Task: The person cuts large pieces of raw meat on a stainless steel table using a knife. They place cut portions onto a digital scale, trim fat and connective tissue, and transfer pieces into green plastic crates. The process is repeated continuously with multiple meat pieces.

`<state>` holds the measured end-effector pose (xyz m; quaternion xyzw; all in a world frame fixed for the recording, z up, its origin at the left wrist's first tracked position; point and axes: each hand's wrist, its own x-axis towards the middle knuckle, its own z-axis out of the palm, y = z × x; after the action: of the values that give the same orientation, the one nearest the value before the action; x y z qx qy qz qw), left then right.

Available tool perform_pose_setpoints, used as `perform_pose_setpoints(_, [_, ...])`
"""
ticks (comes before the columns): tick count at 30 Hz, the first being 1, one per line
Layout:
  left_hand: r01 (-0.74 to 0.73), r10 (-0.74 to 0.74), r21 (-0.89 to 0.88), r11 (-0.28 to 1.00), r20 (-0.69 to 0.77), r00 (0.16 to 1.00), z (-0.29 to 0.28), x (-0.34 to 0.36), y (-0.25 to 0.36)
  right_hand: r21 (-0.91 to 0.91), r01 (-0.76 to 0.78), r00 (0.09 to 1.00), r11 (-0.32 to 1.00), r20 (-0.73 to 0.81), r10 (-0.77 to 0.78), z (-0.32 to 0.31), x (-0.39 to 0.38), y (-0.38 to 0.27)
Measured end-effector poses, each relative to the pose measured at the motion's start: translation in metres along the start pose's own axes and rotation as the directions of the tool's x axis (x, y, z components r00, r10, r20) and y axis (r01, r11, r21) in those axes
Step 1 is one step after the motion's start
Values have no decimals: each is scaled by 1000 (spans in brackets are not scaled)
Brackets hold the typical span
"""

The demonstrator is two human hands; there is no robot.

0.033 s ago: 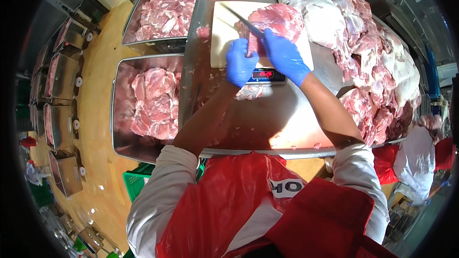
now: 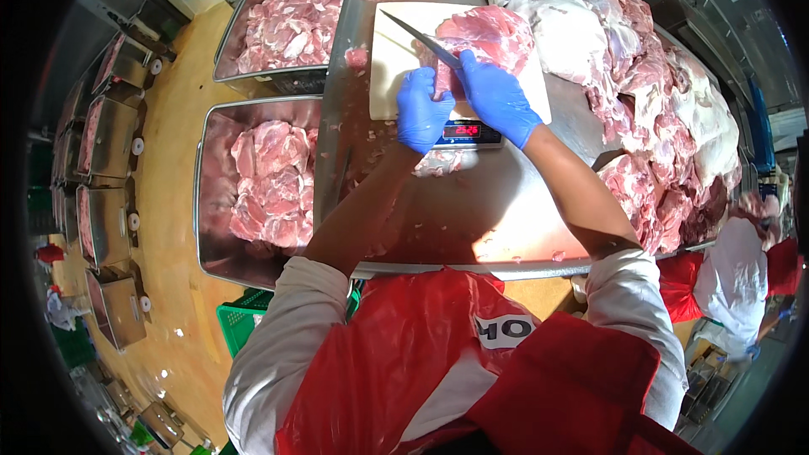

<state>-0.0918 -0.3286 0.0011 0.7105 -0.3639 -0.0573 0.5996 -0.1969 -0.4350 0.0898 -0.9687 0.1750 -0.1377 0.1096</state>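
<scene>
A large piece of raw pink meat lies on a white cutting board. At its near left edge my left hand, in a blue glove, is closed with the thumb up, gripping the meat's edge. My right hand, gloved the same way, is shut round the handle of a knife. The blade slants up and left across the meat's left part, its tip over bare board. Just below the board, partly between my wrists, shows a digital scale with a lit red display.
Big cuts of meat with pale fat are heaped along the right of the metal table. On the left stand two metal bins of meat, a far one and a near one. A green crate is below; another person is at far right.
The knife blade has shifted slightly left and toward me, its tip a little lower. My right hand has moved slightly left with it. My left hand and the meat stay nearly where they were.
</scene>
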Motion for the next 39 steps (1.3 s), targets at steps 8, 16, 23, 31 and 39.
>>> perform_pose_setpoints(8, [-69, 65, 225, 972, 26, 998, -2, 10, 0, -135, -22, 984, 991, 173, 46, -1, -2, 16])
perform_pose_setpoints(16, [-224, 238, 233, 946, -36, 971, -10, 15, 1, -174, -112, 929, 978, 332, 165, 11, -87, 48])
perform_pose_setpoints(23, [-781, 617, 82, 619, 563, 549, -37, 176, 70, -243, -151, 929, 958, 298, 222, -21, -121, 36])
perform_pose_setpoints(31, [-814, -102, 259, 520, 965, 242, 48, 194, 147, -115, 44, 995, 992, 94, -33, -16, -2, 9])
perform_pose_setpoints(39, [-720, -398, 308, 622, 916, 48, 65, 206, 90, -220, 59, 988, 974, 150, -26, 8, 17, 6])
